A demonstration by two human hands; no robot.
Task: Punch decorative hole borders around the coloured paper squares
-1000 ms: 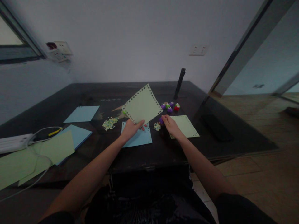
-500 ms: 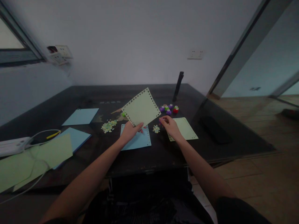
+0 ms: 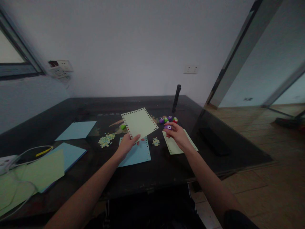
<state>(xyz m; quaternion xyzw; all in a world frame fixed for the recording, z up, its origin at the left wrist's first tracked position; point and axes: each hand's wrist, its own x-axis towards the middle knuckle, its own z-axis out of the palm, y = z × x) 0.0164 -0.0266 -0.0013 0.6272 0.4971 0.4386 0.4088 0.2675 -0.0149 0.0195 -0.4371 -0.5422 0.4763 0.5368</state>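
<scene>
Pale green sheet (image 3: 140, 123) with punched edges gripped by the left hand (image 3: 127, 145), small purple gadget (image 3: 167, 127) pinched by the right hand (image 3: 179, 135), above a dark table (image 3: 166, 170)

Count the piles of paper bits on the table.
2: the larger pile left of the punched blue sheet, the smaller pile just right of that sheet. The pale green sheet in the left hand could hide others.
</scene>
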